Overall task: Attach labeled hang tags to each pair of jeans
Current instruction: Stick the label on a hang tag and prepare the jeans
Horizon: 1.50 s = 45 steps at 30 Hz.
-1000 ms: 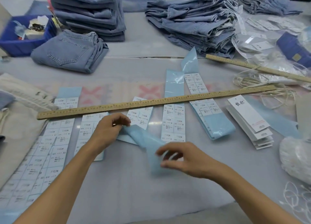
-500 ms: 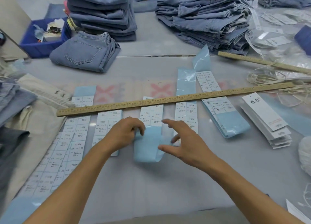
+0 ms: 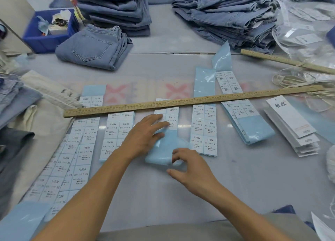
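Head view: left hand is pressing flat, fingers straight, on the folded pale-blue XL sticker strip; right hand, fingers loosely curled, is touching its fold, holding nothing. Peeling a label likely follows.

- Bare table lies open in front of the label strips, right of the right hand
- A long wooden ruler crosses the strips, barring a low reach forward
- Beyond it, a bare band of table, then folded jeans and two jeans stacks
- Hang tags and loose string crowd the right; piled fabric fills the left edge
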Tool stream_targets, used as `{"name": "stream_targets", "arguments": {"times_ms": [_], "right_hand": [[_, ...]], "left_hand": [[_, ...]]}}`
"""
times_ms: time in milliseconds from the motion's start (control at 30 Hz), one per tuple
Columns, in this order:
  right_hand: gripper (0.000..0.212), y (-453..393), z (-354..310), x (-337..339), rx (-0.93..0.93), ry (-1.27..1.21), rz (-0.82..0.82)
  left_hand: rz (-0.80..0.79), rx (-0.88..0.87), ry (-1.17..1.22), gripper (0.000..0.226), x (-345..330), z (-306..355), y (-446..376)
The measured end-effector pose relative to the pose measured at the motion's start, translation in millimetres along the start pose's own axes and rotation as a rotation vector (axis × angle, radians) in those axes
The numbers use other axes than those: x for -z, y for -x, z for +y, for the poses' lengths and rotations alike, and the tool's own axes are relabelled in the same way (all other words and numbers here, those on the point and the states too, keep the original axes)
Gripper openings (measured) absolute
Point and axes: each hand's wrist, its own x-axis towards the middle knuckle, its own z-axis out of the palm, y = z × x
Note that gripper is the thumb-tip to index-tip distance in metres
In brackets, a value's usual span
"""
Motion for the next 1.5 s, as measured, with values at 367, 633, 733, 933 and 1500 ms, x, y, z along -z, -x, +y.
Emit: {"name": "stream_targets", "arguments": {"times_ms": [367,633,733,933,1500], "right_hand": [[0.023,6,24,44,0.033,0.206,0.236],[0.018,1,63,46,0.159,0.439,0.265],[0.012,5,64,47,0.206,0.516,0.299],[0.023,24,70,54,0.256,0.75,0.205],[0.045,-31,80,17,0.088,0.435,0.61]], "left_hand": [[0.072,-0.068,-0.304,0.042,6,20,6],[-0.149,-0.297,-0.225,0.036,-1,95,-17],[-0.103,-0.17,-0.18,0.03,-8,104,-22],[-0.064,-0.205,-0.157,0.022,-27,105,-6],[0.043,0.003,-0.104,0.037,-51,106,-100]]}}
